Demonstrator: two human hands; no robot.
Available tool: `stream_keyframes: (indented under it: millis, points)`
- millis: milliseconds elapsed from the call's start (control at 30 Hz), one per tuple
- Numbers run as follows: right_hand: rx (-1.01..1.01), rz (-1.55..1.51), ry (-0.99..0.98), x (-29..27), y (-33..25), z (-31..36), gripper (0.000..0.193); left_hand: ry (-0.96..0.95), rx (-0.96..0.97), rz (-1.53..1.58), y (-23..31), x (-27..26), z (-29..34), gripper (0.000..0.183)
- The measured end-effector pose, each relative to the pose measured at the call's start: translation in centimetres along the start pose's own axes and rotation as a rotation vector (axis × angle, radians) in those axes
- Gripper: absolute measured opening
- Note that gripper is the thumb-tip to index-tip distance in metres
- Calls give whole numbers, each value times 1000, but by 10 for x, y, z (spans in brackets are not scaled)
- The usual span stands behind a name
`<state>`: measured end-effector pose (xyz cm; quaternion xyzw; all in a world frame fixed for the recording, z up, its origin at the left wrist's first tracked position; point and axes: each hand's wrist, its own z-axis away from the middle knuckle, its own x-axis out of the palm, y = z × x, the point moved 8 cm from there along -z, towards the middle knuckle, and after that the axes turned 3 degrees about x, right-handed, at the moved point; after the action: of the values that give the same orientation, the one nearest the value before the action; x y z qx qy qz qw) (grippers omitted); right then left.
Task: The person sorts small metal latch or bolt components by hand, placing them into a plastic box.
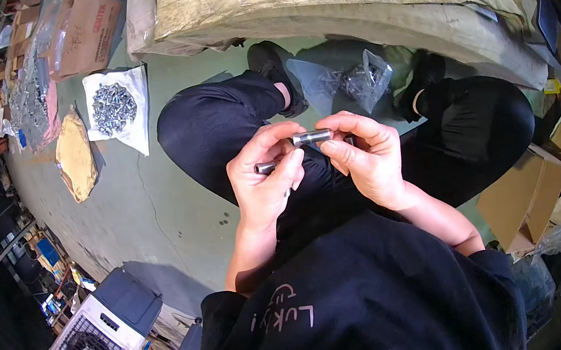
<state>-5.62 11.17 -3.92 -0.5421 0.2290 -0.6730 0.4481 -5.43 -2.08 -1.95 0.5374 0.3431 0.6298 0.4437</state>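
Threaded metal piece (312, 137) held level between both hands, above the seated person's lap.
Taking that piece as landmark: left hand (254, 189) pinches its left end, thumb and forefinger; right hand (377, 162) pinches its right end likewise. Second metal cylinder (265, 168) below-left of it, tucked in the left hand's fingers. Clear plastic bag (375, 79) of metal parts beyond it, a little right; white sheet (136, 127) bearing a small-parts pile (114, 108) well off to its left. Handling, my judgement: both pinches best in one straight line, so the piece doesn't tilt; light fingertip pressure, threads clear for viewing; left fingers curled enough that the spare cylinder neither slips nor knocks it.
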Motion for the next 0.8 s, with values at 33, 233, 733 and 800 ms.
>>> stream_keyframes:
  millis: [33,233,733,800]
  points:
    - [-1,5,3,0,0,0,21,-2,-1,1,0,1,0,26]
    - [-25,-16,-10,1,-4,0,19,-43,189,-367,15,4,1,25]
    - [-28,18,-22,1,-5,2,20,-38,121,-252,14,3,1,34]
    - [-71,63,-20,1,-10,1,20,-35,-65,-49,2,4,1,33]
